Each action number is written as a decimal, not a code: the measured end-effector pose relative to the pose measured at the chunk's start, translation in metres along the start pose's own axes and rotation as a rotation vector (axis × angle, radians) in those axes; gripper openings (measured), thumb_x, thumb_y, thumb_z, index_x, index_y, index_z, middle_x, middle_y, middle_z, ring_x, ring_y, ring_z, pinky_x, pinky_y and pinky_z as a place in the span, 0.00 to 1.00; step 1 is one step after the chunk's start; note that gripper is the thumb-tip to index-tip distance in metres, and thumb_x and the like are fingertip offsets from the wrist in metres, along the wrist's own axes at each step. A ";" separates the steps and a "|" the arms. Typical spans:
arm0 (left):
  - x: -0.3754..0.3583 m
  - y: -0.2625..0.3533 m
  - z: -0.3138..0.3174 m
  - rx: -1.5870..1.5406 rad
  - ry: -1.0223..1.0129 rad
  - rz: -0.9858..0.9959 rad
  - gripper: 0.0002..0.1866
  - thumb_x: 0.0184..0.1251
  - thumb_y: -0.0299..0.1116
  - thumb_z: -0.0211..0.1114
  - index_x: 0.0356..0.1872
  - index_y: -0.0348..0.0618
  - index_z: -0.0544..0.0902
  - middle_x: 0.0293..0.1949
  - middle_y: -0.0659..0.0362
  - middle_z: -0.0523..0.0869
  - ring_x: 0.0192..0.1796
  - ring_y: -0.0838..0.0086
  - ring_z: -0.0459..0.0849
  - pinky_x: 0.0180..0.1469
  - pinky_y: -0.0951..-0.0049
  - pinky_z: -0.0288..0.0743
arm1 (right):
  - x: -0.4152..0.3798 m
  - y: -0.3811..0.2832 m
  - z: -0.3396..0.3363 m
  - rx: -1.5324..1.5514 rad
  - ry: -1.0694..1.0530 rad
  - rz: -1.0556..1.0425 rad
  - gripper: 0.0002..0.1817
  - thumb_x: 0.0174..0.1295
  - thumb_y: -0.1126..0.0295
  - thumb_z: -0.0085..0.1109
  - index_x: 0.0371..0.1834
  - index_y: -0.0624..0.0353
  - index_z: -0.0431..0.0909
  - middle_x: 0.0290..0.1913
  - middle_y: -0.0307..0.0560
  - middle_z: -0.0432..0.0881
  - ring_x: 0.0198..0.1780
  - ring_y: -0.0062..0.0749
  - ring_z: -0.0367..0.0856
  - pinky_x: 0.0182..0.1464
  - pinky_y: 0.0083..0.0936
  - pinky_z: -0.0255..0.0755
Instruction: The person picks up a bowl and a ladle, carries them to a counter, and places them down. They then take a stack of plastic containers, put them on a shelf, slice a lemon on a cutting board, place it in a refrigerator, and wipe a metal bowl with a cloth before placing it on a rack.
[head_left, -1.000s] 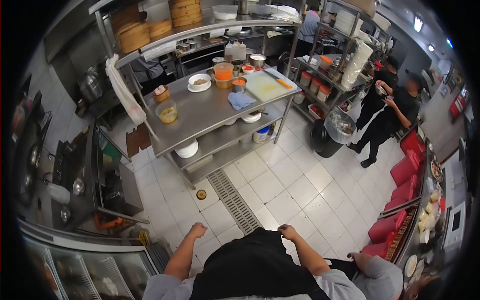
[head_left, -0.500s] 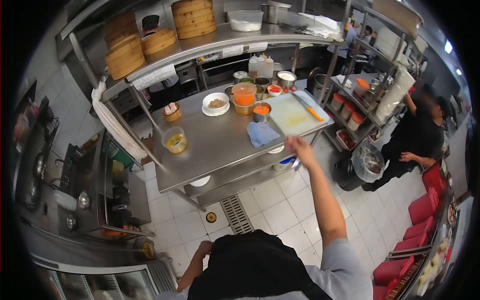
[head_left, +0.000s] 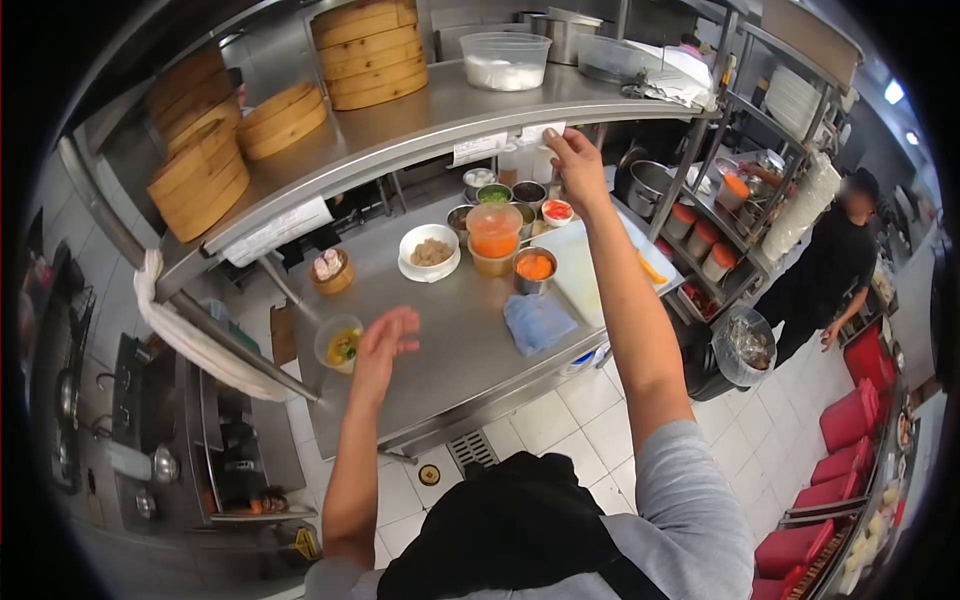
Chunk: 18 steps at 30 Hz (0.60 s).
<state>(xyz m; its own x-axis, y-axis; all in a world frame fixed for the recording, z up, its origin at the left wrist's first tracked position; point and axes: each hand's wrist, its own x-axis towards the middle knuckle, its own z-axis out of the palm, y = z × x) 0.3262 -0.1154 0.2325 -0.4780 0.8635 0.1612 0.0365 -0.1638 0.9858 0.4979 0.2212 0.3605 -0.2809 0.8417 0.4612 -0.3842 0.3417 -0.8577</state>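
My right hand (head_left: 577, 170) is raised to the front edge of the upper shelf (head_left: 385, 122). Its thumb and fingertips pinch the end of a white paper slip (head_left: 537, 131) hanging there. My left hand (head_left: 386, 342) is over the left part of the steel table (head_left: 420, 375), fingers apart and holding nothing. Partly behind it stands a clear tub of yellow liquid (head_left: 335, 340) with something green inside. A white bowl of brownish food (head_left: 428, 250) sits farther back, beside an orange-filled container (head_left: 494, 232). The bowl of orange slices (head_left: 535, 268) is near a blue cloth (head_left: 538, 322).
Bamboo steamers (head_left: 370, 55) and a tub of white contents (head_left: 505, 62) stand on the shelf. On the table's right is a cutting board (head_left: 575, 265) with an orange-handled knife (head_left: 650, 266). A person in black (head_left: 825, 250) stands at right near a lined bin (head_left: 745, 345).
My right hand has risen from the table's front edge to the paper slip. My left hand has come up from beside my body to over the table. The view has moved closer.
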 end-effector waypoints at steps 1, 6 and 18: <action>0.022 0.008 0.004 0.038 -0.025 0.063 0.19 0.75 0.40 0.51 0.58 0.37 0.76 0.52 0.55 0.81 0.54 0.73 0.79 0.50 0.72 0.77 | 0.001 0.002 0.001 0.016 -0.021 0.002 0.15 0.61 0.63 0.65 0.42 0.62 0.78 0.32 0.35 0.79 0.32 0.15 0.70 0.36 0.15 0.63; 0.108 0.064 0.047 -0.001 -0.030 0.363 0.20 0.73 0.37 0.55 0.59 0.34 0.73 0.54 0.55 0.80 0.57 0.72 0.76 0.56 0.74 0.72 | -0.005 0.020 -0.004 0.131 -0.154 0.068 0.09 0.63 0.65 0.62 0.38 0.59 0.78 0.27 0.32 0.77 0.27 0.13 0.68 0.32 0.13 0.62; 0.160 0.092 0.107 0.127 0.150 0.463 0.08 0.70 0.30 0.58 0.39 0.34 0.80 0.28 0.67 0.80 0.31 0.89 0.72 0.33 0.84 0.66 | -0.031 0.002 0.039 0.182 -0.228 0.028 0.08 0.64 0.70 0.60 0.39 0.63 0.75 0.39 0.41 0.82 0.40 0.17 0.77 0.45 0.17 0.69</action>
<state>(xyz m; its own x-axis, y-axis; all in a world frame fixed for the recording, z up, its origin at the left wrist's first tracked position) 0.3469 0.0587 0.3538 -0.5067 0.6344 0.5837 0.3765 -0.4463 0.8119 0.4720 0.1796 0.3532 -0.4759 0.7269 0.4951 -0.5196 0.2218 -0.8251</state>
